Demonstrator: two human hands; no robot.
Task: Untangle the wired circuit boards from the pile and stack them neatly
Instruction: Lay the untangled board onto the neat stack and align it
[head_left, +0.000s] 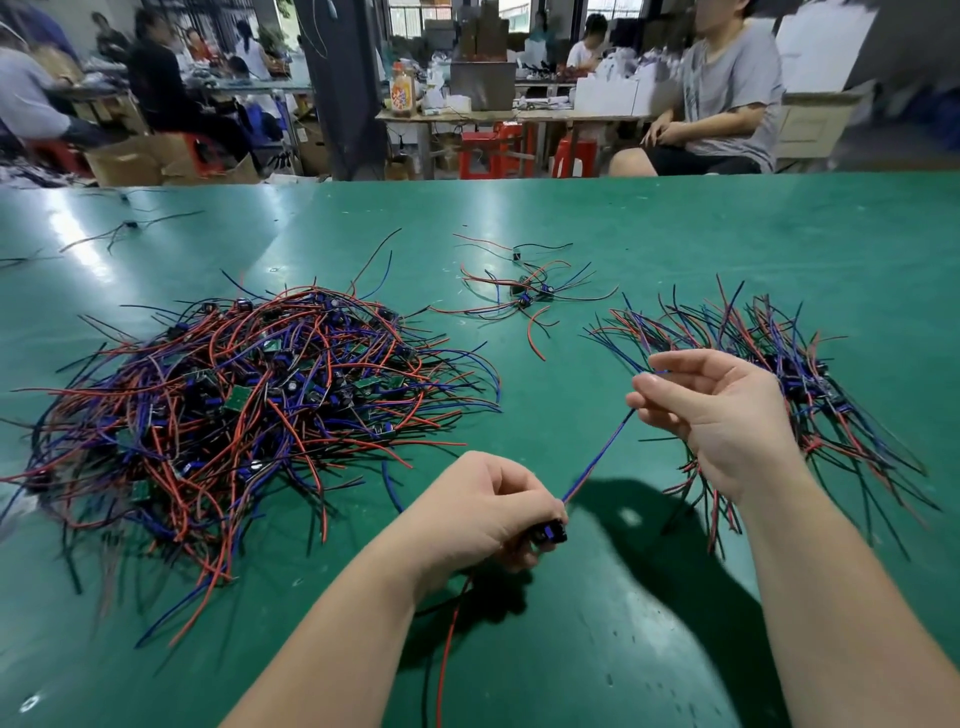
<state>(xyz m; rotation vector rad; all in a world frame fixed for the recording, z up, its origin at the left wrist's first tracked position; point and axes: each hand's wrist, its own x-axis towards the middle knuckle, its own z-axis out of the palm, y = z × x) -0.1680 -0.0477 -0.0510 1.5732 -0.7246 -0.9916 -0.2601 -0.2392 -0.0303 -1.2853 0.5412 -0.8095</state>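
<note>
Left hand (483, 512) grips a circuit board (548, 534) over the counter (571, 234), toward its near edge. The right hand (722, 415) has its grip pinched on the board's blue wire (597, 460).

1. You have two hands in view: your left hand (483, 506) and your right hand (722, 415).
2. You hold one wired board (548, 534) in your left hand. One blue wire (597, 457) runs from it up to your right hand's pinch, and one red wire (449, 644) hangs below.
3. Three groups of wired boards lie on your one green table (675, 234): a big tangled pile (234, 389), a small cluster (524, 296) and a combed stack (779, 374).
4. The small cluster has roughly four boards. The other two hold too many to count.
5. Beyond your table there is one orange bottle (402, 93) and at least three red stools (483, 150).
</note>
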